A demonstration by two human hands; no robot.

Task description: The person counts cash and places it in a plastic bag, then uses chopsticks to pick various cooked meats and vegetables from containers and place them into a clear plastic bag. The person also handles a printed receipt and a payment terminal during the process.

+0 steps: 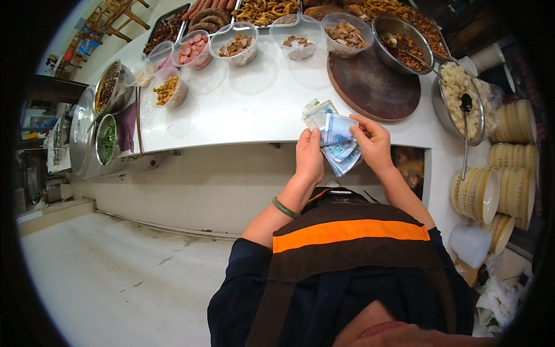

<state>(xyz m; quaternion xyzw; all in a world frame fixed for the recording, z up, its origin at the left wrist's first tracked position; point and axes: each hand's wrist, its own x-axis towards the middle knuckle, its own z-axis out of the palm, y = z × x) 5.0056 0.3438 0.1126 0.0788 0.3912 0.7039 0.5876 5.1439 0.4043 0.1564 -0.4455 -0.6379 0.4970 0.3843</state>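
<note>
A fanned bunch of banknotes point(341, 151), mostly blue with a few greenish ones, is held between my hands just past the front edge of the white counter point(231, 110). My left hand point(309, 155) pinches the bunch from its left side, thumb on top. On the right, my right hand point(374, 141) has thumb and fingers closed on the upper right corner of a blue note in the bunch. A green bangle point(285, 208) circles my left wrist. The fingers beneath the notes are partly hidden.
Clear tubs of chopped food point(236, 46) line the counter's far side. A round dark chopping board point(376, 84) lies right of them, by a metal bowl point(416, 46). Stacked bowls point(477, 194) stand at right. A bowl of greens point(107, 139) sits at left.
</note>
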